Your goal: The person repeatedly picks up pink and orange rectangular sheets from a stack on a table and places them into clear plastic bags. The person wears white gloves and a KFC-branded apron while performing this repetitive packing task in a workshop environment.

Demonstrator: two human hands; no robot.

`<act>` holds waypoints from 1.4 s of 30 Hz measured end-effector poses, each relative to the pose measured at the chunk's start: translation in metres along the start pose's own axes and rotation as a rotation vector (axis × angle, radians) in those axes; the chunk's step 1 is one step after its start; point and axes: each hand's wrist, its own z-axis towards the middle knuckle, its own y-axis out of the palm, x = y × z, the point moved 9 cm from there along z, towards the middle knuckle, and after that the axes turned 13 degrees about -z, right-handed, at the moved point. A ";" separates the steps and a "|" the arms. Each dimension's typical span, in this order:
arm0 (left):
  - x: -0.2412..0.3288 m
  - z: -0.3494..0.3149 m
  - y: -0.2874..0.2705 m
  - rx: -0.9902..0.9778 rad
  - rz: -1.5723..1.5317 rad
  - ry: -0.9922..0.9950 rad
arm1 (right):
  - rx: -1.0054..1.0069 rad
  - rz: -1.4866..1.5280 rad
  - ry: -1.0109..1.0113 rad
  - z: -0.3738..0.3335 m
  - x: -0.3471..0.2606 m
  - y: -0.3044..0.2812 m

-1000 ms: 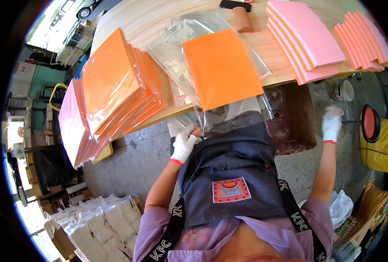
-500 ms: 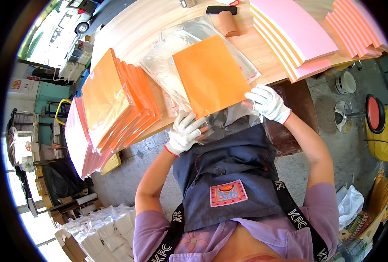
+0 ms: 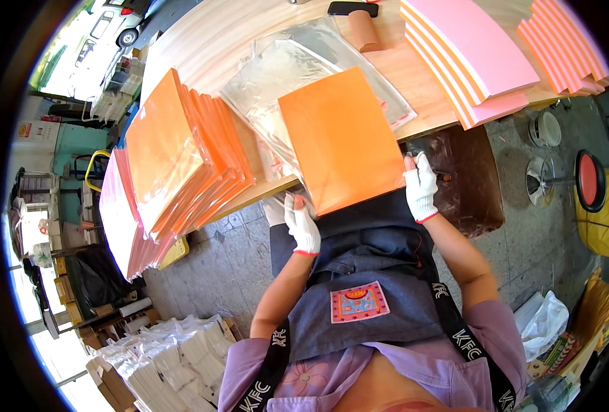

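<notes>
A flat orange pack of paper (image 3: 342, 141) lies over a pile of clear plastic bags (image 3: 277, 72), its near edge jutting past the table towards my apron. My left hand (image 3: 302, 224), in a white glove with bare fingertips, is at the pack's near left corner. Its fingers are closed on clear plastic there. At the near right corner is my right hand (image 3: 422, 189), gloved alike. Its thumb and fingers are pressed together beside the pack's edge; what they pinch is too thin to make out.
On the table's left leans a stack of orange packs in clear plastic (image 3: 170, 158), with pink ones (image 3: 120, 213) below. Pink and orange paper stacks (image 3: 469, 51) stand to the right. A brown half-round piece (image 3: 364, 31) and a phone (image 3: 352, 8) lie behind. A brown stool seat (image 3: 465, 178) is below the edge.
Both hands have shifted at the near corners: the left slightly right and down, the right slightly right and down. The orange pack has moved a little right and nearer. Less loose plastic shows at its near edge.
</notes>
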 end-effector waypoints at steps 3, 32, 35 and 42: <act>-0.024 0.000 0.002 0.359 -0.236 -0.073 | -0.073 0.251 0.243 0.008 0.066 0.026; 0.302 -0.004 0.054 -0.119 0.469 0.477 | -0.816 0.614 -0.164 0.024 -0.193 0.132; 0.363 0.023 0.026 0.017 0.884 0.634 | -0.813 0.714 -0.283 0.035 -0.242 0.203; 0.329 0.036 0.080 -0.144 1.658 1.068 | -0.816 -0.294 -0.639 0.010 -0.316 0.265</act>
